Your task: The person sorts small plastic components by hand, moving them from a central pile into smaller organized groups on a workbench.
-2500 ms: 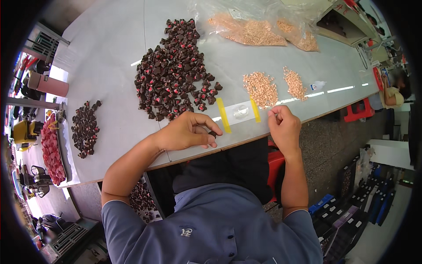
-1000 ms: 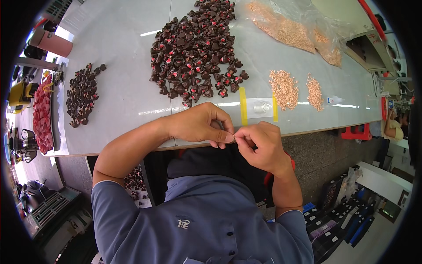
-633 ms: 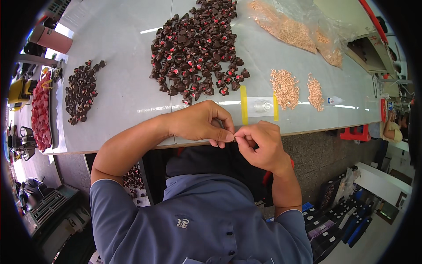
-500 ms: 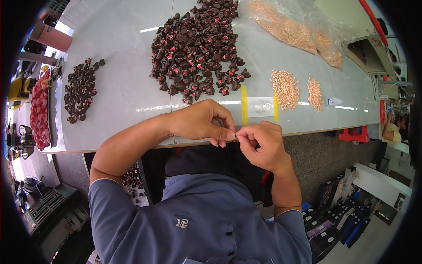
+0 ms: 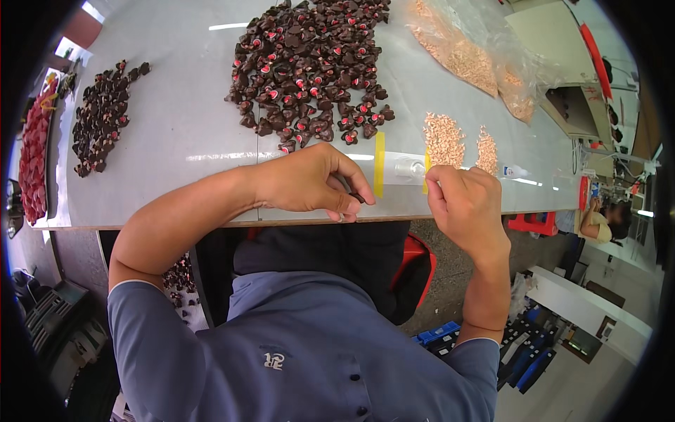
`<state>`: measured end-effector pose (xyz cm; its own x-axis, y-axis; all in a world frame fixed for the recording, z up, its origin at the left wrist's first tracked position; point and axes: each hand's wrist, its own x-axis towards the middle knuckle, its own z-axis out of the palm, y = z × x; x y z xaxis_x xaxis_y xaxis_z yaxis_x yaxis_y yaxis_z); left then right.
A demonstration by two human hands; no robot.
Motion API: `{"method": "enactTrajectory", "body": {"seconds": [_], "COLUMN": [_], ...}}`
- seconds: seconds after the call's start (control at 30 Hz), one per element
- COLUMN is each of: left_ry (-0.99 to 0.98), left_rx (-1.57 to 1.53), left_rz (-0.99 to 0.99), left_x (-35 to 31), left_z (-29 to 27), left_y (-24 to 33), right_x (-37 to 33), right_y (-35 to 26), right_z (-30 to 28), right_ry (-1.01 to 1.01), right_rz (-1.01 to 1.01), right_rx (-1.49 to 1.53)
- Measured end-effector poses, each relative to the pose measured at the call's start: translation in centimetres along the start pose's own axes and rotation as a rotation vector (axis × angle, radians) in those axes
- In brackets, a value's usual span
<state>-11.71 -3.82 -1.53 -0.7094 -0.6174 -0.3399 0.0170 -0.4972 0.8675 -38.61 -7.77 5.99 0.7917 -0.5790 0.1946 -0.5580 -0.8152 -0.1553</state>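
My left hand (image 5: 299, 181) is just above the table's front edge, its fingers pinching a small dark brown figure (image 5: 358, 198) that is mostly hidden by the fingertips. My right hand (image 5: 470, 207) is apart from it, fingers curled together, in front of a heap of small beige pieces (image 5: 444, 137); whatever it may hold does not show. Between yellow tape strips (image 5: 380, 165) lies a small clear round dish or blob (image 5: 409, 167), close to the right fingertips. Beyond my left hand spreads a large heap of dark brown figures with red spots (image 5: 309, 70).
A smaller dark heap (image 5: 102, 119) and a tray of red pieces (image 5: 36, 151) are at the left. To the right are a narrow beige heap (image 5: 486, 149), a small bottle (image 5: 517, 171) and clear bags of beige pieces (image 5: 464, 60). A red stool (image 5: 531, 223) stands past the table edge.
My right hand has parted from my left and moved right, toward the beige heaps. My left hand keeps its pinch, and the dark figure now shows. The whole view has shifted slightly.
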Motion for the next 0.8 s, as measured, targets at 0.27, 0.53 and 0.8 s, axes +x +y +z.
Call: {"method": "enactTrajectory", "body": {"seconds": [0.27, 0.53, 0.8], "left_ry": [0.05, 0.076, 0.129], "left_rx": [-0.051, -0.105, -0.157], "left_rz": [0.015, 0.033, 0.049], "left_x": [0.1, 0.2, 0.4], "left_z": [0.2, 0.1, 0.1], "left_y": [0.2, 0.0, -0.4], "right_x": [0.7, 0.7, -0.1], "right_y": [0.6, 0.1, -3.5], "right_z": [0.6, 0.4, 3.5], "right_ry": [-0.167, -0.08, 0.125], "right_rz": [0.009, 0.001, 0.122], "right_rx": [-0.134, -0.05, 0.475]}}
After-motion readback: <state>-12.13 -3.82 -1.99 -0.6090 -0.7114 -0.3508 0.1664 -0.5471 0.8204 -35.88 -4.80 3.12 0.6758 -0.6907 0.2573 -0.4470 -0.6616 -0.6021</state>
